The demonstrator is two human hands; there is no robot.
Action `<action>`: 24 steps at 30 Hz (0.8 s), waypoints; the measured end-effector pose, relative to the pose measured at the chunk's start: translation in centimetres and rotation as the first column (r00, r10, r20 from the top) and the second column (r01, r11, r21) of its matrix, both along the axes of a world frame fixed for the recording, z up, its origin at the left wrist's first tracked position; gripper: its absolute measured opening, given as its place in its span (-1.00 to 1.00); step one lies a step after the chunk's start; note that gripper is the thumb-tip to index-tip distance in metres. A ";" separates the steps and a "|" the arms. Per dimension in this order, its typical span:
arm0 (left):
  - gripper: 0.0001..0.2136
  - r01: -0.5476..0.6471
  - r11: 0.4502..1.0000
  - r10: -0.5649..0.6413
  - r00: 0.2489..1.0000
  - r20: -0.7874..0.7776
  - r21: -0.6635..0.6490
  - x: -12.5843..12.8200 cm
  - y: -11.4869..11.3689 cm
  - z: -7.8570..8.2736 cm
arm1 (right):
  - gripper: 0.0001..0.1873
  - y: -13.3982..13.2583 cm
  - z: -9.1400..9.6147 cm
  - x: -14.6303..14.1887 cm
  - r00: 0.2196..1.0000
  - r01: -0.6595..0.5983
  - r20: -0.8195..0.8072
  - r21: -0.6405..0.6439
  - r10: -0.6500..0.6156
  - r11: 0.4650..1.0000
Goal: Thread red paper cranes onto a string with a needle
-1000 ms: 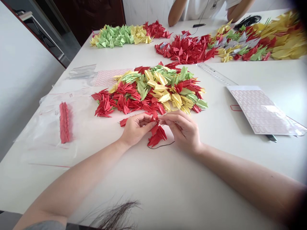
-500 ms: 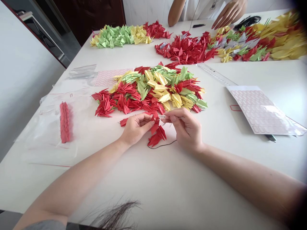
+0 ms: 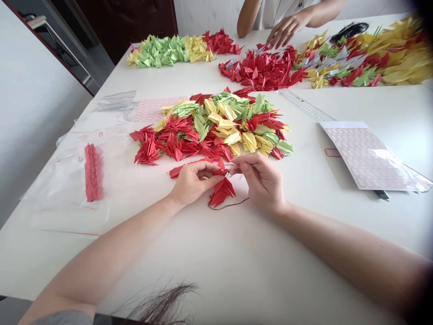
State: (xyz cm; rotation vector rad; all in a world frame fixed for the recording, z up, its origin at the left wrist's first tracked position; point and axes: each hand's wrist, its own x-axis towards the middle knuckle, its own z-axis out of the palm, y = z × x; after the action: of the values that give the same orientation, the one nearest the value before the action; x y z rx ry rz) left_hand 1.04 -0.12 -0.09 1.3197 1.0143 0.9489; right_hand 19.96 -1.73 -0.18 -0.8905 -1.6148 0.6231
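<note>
A red folded-paper crane (image 3: 221,164) is pinched between the thumb and fingers of my left hand (image 3: 191,184). My right hand (image 3: 265,184) grips a thin needle (image 3: 230,169), its front end at the crane; whether the tip has gone through is too small to tell. Below my fingers lie more red folded cranes (image 3: 221,194), with a dark thread (image 3: 230,206) curving from them towards my right hand. Beyond both hands spreads a pile of red, yellow and green folded cranes (image 3: 223,122).
Left lies a clear plastic bag (image 3: 67,180) beside a red folded strip (image 3: 91,174). Right are a sticker sheet (image 3: 368,155) and a clear ruler (image 3: 304,104). Across the table, another person's hand (image 3: 287,29) is over a red paper pile (image 3: 264,70).
The red crane in my left hand has turned and sits closer to my right fingers. Across the table, the other person's hand has moved left onto the red pile.
</note>
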 end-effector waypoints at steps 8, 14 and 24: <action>-0.69 0.055 0.998 -0.055 0.998 0.008 -0.005 0.0 -0.1 0.2 | -0.77 0.0 -0.1 -0.1 0.967 -0.099 -0.243 -0.109 0.070 0.989; -0.65 0.071 0.997 -0.070 0.997 0.020 -0.018 -0.1 0.1 0.0 | -0.78 0.0 -0.2 -0.4 0.952 -0.094 -0.300 -0.128 0.052 0.987; -0.77 0.153 0.987 -0.154 0.988 -0.007 -0.050 -0.3 0.2 1.2 | -0.70 0.4 0.0 -0.1 0.976 0.015 -0.211 -0.154 -0.048 0.988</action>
State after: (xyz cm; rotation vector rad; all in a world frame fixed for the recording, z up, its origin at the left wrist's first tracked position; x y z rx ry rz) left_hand 0.70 0.06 1.13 1.3425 0.9245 0.7964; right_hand 19.82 -1.38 -0.16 -0.9247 -1.3711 0.8006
